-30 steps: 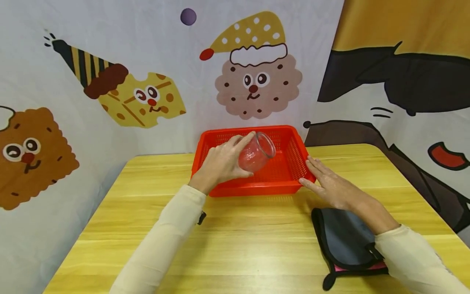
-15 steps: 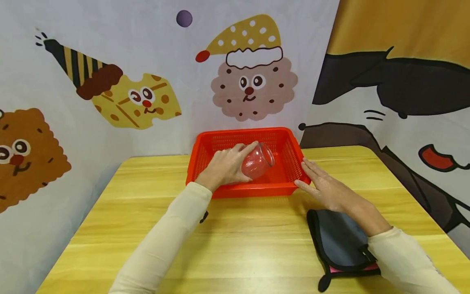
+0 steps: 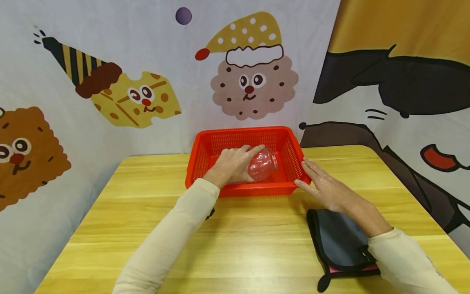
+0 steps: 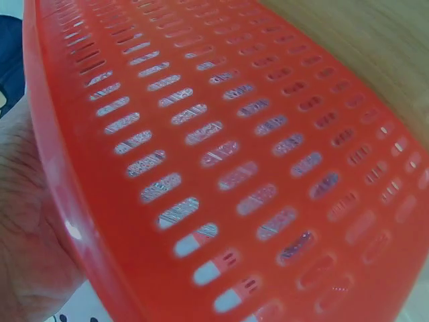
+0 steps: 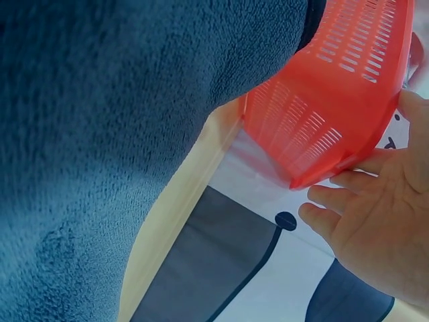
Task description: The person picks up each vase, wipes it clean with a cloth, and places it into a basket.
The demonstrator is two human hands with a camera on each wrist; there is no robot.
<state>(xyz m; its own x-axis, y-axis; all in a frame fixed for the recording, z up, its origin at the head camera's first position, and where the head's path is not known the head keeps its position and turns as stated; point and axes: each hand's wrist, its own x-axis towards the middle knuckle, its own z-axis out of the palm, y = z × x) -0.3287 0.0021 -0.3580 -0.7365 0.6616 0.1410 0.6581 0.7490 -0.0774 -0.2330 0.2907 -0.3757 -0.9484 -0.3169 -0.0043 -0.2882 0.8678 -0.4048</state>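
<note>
My left hand point(image 3: 235, 165) reaches into a red plastic basket point(image 3: 253, 190) and grips a clear round glass jar point(image 3: 262, 165). The jar lies tilted low inside, its mouth facing right. In the left wrist view, the slotted basket wall point(image 4: 221, 174) hides most of the jar, and part of the hand point(image 4: 33, 221) shows at the left edge. My right hand point(image 3: 330, 188) rests with straight fingers against the basket's right front corner. In the right wrist view, that hand's fingers point(image 5: 328, 218) lie spread along the basket's outside point(image 5: 322, 107).
A folded dark grey-blue cloth point(image 3: 343, 241) with black edging lies under the right forearm on the wooden table point(image 3: 235, 245). Fuzzy blue fabric point(image 5: 114, 134) fills the left of the right wrist view. A printed cartoon curtain point(image 3: 154, 32) hangs behind the basket.
My left hand has lowered the jar deeper into the basket and slightly to the right, tipping it nearer to its side. The right hand stays at the basket's corner.
</note>
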